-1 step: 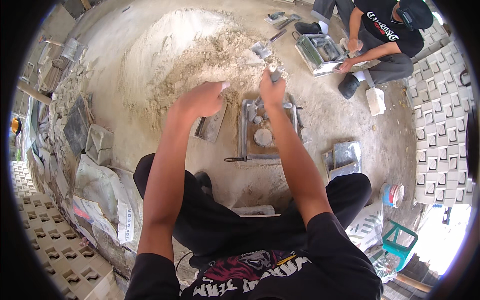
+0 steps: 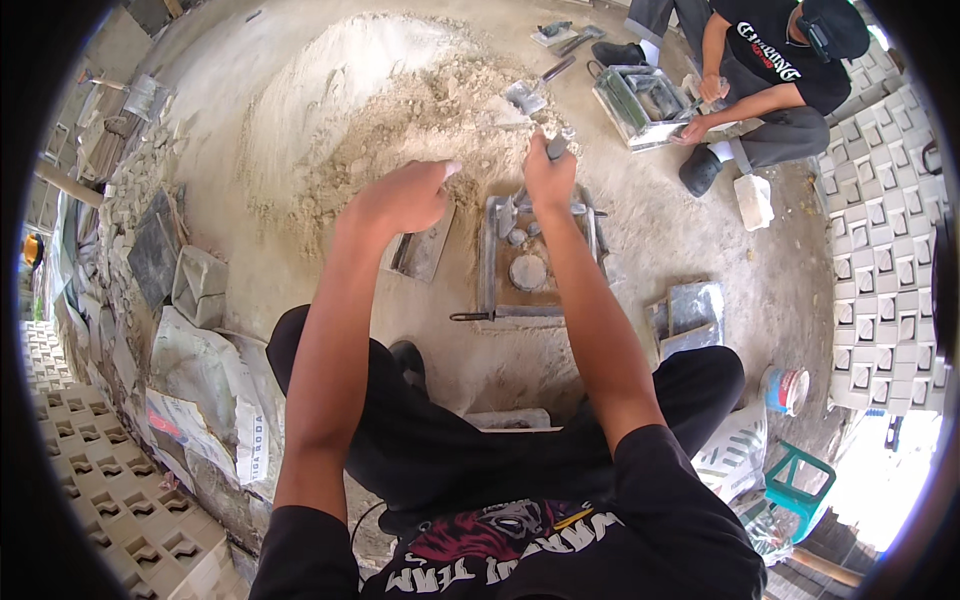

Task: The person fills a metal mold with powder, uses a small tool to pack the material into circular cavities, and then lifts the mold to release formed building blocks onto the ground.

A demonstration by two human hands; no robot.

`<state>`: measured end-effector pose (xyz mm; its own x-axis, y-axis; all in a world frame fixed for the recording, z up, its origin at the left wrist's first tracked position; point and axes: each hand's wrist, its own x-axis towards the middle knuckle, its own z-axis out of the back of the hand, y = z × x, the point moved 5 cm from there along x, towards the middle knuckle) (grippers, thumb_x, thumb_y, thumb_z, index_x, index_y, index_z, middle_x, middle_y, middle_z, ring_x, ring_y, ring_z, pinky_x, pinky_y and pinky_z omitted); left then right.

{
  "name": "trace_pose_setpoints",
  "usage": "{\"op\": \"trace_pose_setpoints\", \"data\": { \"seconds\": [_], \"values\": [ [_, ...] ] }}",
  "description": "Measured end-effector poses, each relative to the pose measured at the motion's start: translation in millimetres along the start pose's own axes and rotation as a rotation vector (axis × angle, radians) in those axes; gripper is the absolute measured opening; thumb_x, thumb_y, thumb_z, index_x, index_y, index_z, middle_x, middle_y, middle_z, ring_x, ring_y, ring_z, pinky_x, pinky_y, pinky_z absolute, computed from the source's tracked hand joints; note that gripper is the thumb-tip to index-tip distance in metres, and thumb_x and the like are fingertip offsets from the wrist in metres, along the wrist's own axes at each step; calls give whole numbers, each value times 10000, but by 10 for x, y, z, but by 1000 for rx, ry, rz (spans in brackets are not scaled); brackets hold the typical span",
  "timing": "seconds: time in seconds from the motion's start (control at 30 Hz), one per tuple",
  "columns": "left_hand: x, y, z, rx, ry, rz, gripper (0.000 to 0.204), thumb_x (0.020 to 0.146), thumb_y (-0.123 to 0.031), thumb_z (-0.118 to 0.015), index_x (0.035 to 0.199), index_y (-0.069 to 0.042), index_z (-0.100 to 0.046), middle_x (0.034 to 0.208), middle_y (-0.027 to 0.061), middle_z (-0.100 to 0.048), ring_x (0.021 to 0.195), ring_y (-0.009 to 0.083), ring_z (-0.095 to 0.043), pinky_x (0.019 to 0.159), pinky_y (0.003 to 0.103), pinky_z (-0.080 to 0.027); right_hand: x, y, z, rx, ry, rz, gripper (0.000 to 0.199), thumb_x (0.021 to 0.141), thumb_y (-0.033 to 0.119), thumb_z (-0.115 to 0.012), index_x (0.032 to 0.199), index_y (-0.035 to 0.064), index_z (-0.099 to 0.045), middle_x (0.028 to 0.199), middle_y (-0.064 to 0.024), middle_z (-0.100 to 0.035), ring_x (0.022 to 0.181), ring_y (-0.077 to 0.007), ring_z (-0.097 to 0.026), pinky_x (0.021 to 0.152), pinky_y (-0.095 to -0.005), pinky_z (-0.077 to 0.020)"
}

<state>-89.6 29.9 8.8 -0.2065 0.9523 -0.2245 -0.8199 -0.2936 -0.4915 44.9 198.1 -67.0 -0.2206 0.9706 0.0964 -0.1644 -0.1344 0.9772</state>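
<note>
Before me on the ground sits a rectangular metal mould [image 2: 487, 265] with a rod handle at its near left corner. Inside it are a pale round disc [image 2: 528, 272] and smaller round pieces. Over its far edge, my right hand [image 2: 549, 185] is closed around a tool with a grey handle [image 2: 557, 147]; the tool's working end is mostly hidden. My left hand [image 2: 405, 198] is held left of the mould, fingers curled, with a whitish thumb tip. Whether anything is in it is hidden. Under that hand lies a flat plate [image 2: 432, 250] with a dark slot.
Beyond my hands spreads a heap of pale sandy powder [image 2: 400, 110], with a trowel [image 2: 524, 98] at its right. A co-worker [image 2: 770, 90] sits far right with another mould [image 2: 645, 105]. Flat plates [image 2: 693, 310], a bucket [image 2: 786, 390] and a green stool [image 2: 802, 485] stand right; sacks [image 2: 205, 375] lie left.
My right hand and its tool have shifted very slightly to the right. My left hand stays almost where it was.
</note>
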Motion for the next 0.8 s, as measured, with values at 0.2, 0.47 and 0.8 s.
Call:
{"op": "trace_pose_setpoints", "data": {
  "seconds": [0.2, 0.47, 0.8],
  "values": [
    [-21, -193, 53, -84, 60, 7, 484, 847, -89, -423, 1325, -51, -486, 1063, 230, -634, 937, 335, -626, 816, 408, -471, -20, -289, 61, -159, -6, 106, 438, 890, 294, -571, 599, -32, -542, 513, -84, -531, 499, -153, -501, 513, -368, -396],
    [-61, -169, 16, -29, 23, -54, 483, 879, -135, -435, 1357, -65, -454, 1022, 220, -645, 886, 305, -642, 791, 403, -479, -43, -368, 44, -119, -40, 54, 423, 884, 311, -583, 645, -37, -579, 574, -161, -586, 552, -258, -582, 555, -408, -428],
    [-112, -230, 82, -75, 37, -3, 493, 841, -103, -435, 1329, -56, -488, 1069, 221, -640, 953, 343, -626, 843, 426, -478, -340, -196, 136, -30, 76, 131, 432, 912, 301, -575, 584, 31, -501, 516, -13, -489, 482, -123, -440, 471, -340, -341]
  ]
}}
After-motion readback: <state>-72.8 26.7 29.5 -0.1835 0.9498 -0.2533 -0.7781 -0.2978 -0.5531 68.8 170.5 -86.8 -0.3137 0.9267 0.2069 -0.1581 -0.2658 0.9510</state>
